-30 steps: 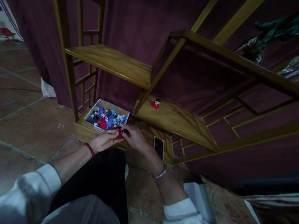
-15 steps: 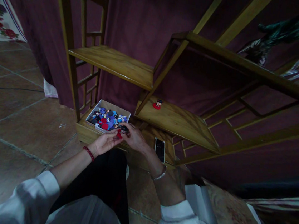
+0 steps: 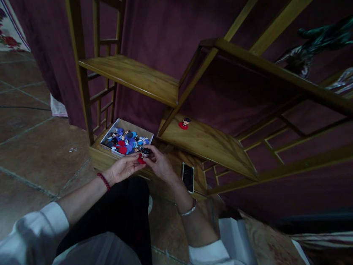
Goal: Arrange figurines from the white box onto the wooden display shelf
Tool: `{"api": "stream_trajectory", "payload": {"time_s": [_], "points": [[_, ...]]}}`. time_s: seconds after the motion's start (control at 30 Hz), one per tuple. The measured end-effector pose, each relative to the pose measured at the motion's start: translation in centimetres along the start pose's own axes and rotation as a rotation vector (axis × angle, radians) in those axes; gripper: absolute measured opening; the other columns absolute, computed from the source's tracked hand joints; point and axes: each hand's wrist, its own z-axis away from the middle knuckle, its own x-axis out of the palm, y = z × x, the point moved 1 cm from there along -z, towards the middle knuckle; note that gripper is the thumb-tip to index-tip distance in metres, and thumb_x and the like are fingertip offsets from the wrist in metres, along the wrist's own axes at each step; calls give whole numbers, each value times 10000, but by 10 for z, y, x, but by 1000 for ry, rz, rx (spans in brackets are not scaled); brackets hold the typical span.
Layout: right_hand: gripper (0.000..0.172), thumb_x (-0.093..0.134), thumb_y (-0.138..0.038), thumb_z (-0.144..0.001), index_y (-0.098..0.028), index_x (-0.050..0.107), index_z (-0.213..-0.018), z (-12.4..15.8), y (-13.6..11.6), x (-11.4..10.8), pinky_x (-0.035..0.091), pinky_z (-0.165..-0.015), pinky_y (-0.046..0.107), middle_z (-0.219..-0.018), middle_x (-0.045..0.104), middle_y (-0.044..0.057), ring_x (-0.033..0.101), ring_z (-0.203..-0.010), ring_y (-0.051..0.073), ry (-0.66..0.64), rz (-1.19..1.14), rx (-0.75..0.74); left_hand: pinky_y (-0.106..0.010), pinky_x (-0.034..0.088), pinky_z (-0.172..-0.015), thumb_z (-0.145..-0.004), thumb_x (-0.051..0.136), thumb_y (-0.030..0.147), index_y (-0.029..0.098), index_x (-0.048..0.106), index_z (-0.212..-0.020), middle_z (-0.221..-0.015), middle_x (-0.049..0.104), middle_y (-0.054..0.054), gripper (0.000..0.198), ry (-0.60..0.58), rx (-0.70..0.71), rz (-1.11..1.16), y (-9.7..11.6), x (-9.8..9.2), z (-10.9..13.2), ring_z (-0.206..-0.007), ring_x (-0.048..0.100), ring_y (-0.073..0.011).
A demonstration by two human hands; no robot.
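Both hands meet around a small figurine with a black top and a round red base. My right hand pinches its upper part between thumb and fingers. My left hand is palm up, its fingertips closed on the red base. Just beyond my hands is an open white box on the low wooden ledge, filled with several figurines in blue, purple, black and red. A similar figurine with a red base stands upright on the wooden shelf to the right.
A phone lies on the low ledge to the right of my hands. An upper shelf juts out above the box. A dark green ornament stands higher at the right. Slanted wooden posts divide the rack. A grey-white box is at lower right.
The view has shifted slightly. My hands stay together on the figurine, with its black top a little more visible. The box and the standing figurine have not moved.
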Motion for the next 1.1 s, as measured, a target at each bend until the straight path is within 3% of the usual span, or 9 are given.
{"api": "stream_trajectory", "payload": {"time_s": [0.3,0.53,0.83,1.1], "points": [[305,512,-242,-755,-220,502,-1059,5,3,-2,445,-631,244,-878,597,-8,543,-652,106,-55,4,-28,-349,445,-888,-746,524,32,94,627,-807,-829,663,-63,136,-17,-12,-73,-3,0,2,-785,623,-134],[301,520,-256,-748,-210,512,-1046,7,7,-1,446,-702,256,-921,586,2,553,-766,123,-17,-59,-27,-343,451,-881,-751,539,56,97,640,-816,-869,664,-71,127,-69,-20,-118,-4,-3,1,-816,618,-141],[313,540,-261,-734,-217,516,-1042,10,8,-1,446,-696,252,-907,589,-1,549,-759,123,-12,-37,-16,-335,463,-856,-744,551,49,96,641,-855,-878,666,-73,151,-107,-41,-129,-3,0,4,-809,622,-142],[273,560,-270,-726,-193,521,-985,15,13,0,447,-691,242,-845,576,-7,536,-719,108,-30,-175,19,-352,451,-871,-735,561,43,89,639,-851,-874,667,-87,147,-102,-57,-150,-8,-1,7,-804,631,-160]]}}
